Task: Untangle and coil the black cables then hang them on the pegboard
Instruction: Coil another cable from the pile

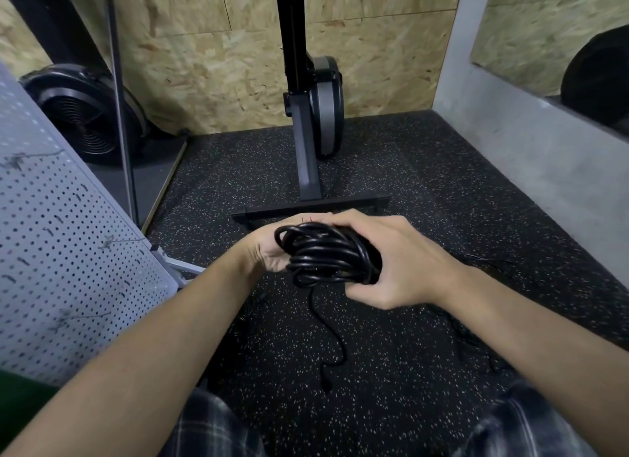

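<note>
A bundle of black cable [326, 255] wound in several loops sits between my two hands above the speckled floor. My left hand [272, 249] holds the bundle from the left, its fingers curled under and behind the loops. Gripping it from the right is my right hand [391, 262], with the thumb below and fingers over the top. One loose cable end [332, 340] hangs down from the bundle to a plug near the floor. The grey pegboard [68, 245] leans at the left, with small hooks on it. More thin black cables [476, 337] lie on the floor at the right.
A black exercise machine [306, 122] stands on a T-shaped base straight ahead against an OSB wall. A black fan wheel [85, 116] sits at the far left behind a thin metal post. A grey concrete ledge [544, 143] runs along the right. My checked trousers show at the bottom.
</note>
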`<state>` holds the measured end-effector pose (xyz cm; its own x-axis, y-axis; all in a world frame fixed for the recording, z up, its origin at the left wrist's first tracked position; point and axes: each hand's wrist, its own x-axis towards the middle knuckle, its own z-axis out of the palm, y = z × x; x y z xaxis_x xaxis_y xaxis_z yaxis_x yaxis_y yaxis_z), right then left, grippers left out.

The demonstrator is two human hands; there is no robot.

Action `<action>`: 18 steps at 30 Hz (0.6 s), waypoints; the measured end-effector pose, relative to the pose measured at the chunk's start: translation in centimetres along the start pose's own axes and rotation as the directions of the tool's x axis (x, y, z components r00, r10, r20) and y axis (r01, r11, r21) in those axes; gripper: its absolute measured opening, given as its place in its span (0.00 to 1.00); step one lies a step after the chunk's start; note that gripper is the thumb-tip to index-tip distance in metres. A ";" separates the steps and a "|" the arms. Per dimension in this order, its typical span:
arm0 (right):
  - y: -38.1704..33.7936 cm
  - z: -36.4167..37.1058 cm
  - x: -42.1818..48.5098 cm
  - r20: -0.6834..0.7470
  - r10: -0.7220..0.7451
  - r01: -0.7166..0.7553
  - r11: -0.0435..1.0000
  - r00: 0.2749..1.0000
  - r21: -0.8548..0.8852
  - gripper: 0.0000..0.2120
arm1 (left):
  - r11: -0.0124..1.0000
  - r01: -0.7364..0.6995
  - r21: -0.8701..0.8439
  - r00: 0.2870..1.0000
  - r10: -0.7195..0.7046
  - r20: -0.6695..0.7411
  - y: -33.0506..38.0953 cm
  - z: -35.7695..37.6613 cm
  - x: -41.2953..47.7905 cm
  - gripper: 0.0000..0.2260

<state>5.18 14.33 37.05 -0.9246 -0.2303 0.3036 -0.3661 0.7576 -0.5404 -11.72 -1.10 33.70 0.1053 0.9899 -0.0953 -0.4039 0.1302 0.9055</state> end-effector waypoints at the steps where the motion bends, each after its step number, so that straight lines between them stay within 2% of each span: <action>1: 0.3 0.0 -0.1 -0.038 -0.008 0.008 1.000 0.999 0.000 0.37 | 1.000 0.001 0.012 1.000 -0.001 0.004 -0.2 0.2 0.0 0.07; 2: 0.7 -0.1 -0.1 -0.082 -0.005 0.005 1.000 0.997 0.001 0.35 | 0.999 -0.005 0.046 0.998 0.008 -0.064 -0.4 0.1 0.1 0.05; 4: 1.4 -0.2 0.0 -0.181 0.047 -0.043 0.999 0.982 0.028 0.31 | 0.999 -0.024 0.038 0.948 0.035 -0.317 -1.1 -0.2 0.7 0.09; 6: 2.1 -0.5 0.0 -0.269 0.144 -0.134 0.989 0.952 0.054 0.28 | 0.998 -0.066 -0.004 0.900 0.058 -0.432 -1.7 -0.3 1.6 0.10; 8: 3.0 -0.5 0.2 -0.310 0.231 -0.237 0.971 0.922 0.019 0.30 | 0.995 -0.057 0.079 0.827 0.091 -0.555 -2.4 0.2 2.6 0.14; 10: 3.9 -0.4 0.2 -0.309 0.297 -0.327 0.944 0.903 -0.050 0.35 | 0.962 0.020 0.272 0.755 0.164 -0.635 -3.0 1.2 3.4 0.15; 12: 4.5 -0.4 0.3 -0.309 0.355 -0.398 0.913 0.883 -0.090 0.37 | 0.833 0.149 0.533 0.697 0.294 -0.654 -3.4 2.1 4.0 0.15; 14: 5.1 -0.4 0.5 -0.320 0.392 -0.452 0.881 0.863 -0.139 0.36 | 0.601 0.323 0.731 0.659 0.412 -0.630 -3.7 2.5 4.6 0.12; 16: 5.6 -0.5 0.6 -0.343 0.430 -0.512 0.836 0.835 -0.198 0.35 | 0.435 0.415 0.799 0.665 0.454 -0.593 -3.7 3.1 5.2 0.09; 18: 6.2 -0.6 0.7 -0.351 0.466 -0.561 0.788 0.812 -0.252 0.36 | 0.324 0.428 0.844 0.704 0.467 -0.536 -4.0 3.7 5.7 0.10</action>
<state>2.33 19.24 34.34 -0.8843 0.3806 0.2704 0.2570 0.8803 -0.3988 -6.15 3.77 31.06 -0.6011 0.7878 0.1340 0.6812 0.4175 0.6013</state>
